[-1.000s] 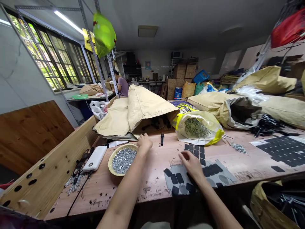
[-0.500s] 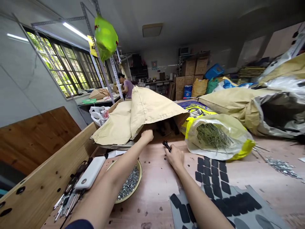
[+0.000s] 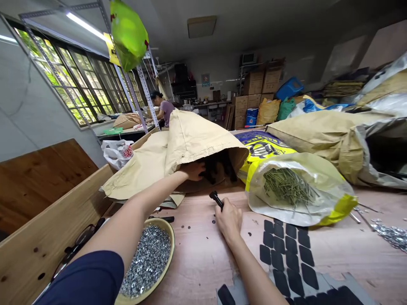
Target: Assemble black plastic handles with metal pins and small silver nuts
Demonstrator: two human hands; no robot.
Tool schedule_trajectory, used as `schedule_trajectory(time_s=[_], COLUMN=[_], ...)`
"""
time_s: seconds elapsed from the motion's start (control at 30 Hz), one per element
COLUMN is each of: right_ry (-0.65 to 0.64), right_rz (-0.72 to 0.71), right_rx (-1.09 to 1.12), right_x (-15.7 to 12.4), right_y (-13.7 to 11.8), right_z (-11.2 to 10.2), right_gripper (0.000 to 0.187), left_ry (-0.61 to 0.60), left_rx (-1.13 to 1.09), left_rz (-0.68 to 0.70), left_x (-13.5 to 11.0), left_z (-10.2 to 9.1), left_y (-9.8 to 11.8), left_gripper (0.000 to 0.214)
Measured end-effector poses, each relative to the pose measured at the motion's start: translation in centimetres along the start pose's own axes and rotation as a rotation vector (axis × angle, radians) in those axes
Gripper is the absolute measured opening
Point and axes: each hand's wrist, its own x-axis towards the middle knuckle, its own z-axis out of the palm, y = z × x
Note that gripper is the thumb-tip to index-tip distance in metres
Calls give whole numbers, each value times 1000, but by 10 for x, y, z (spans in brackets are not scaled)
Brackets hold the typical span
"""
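My left hand [image 3: 193,171] is inside the mouth of a tan paper sack [image 3: 200,135], its fingers stretched out at some dark black pieces [image 3: 219,167] in the shade there. The sack partly shades those fingers, and the shape of the pieces is hard to make out. My right hand [image 3: 229,217] rests near the wooden table, closed around a short black rod-like part [image 3: 216,199] with a thicker end. That end sticks out past the fingers toward the sack. Below my left forearm stands a yellowish bowl [image 3: 173,250] full of small metal nuts or washers.
A yellow and clear bag [image 3: 333,207] of thin greenish rods lies right of the sack. Black rounded pads [image 3: 280,245] lie in rows at front right, with loose metal parts [image 3: 391,235] beyond. A wooden side board [image 3: 57,224] edges the left. A person [image 3: 165,110] works in the background.
My left hand has gone deeper into the sack's mouth, and its fingers have opened out. My right hand still holds the black rod-like part. The view has shifted, showing more of the bowl.
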Motion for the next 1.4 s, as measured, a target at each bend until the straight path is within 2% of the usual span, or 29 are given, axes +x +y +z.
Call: schedule_trajectory(time_s=[0.17,0.33,0.4,0.5,0.63,0.73,0.83,0.9,1.07,1.23,1.3,1.4], right_ry=[15,20,31,86,155,211,251,222,-52,-232,-303,-465], right_rz=[3,-8,-2,58,87,50,41,31,4,52,37,-103], right_rx=[12,39,129,391,604,741,862,951,1161,1247,1239,1124], right_x=[1,3,4,9,20,26,26,23,10,-5,-13,-26], right_y=[0,2,5,12,21,27,29,27,20,17,14,3], right_z=[1,5,8,12,10,3,-4,-8,-12,-23,-32,-41], right_gripper=[10,11,12,17,37,52,55,55,43,32,33,35], left_ry=[-61,-133,-144,-132,-93,3,149,249,506,847,918,909], left_rx=[-38,-151,-207,-330,-597,-796,-956,-1046,-1256,-1381,-1422,-1520], left_rz=[-70,-147,-198,-280,-274,-194,-130,-125,-270,-551,-635,-667], left_x=[20,31,35,36,14,-14,-45,-67,-118,-153,-161,-169], left_z=[20,36,39,43,48,52,56,59,70,75,76,77], left_y=[20,35,41,58,90,117,143,157,181,180,178,179], left_gripper=[53,78,69,47,34,39,47,45,27,17,25,39])
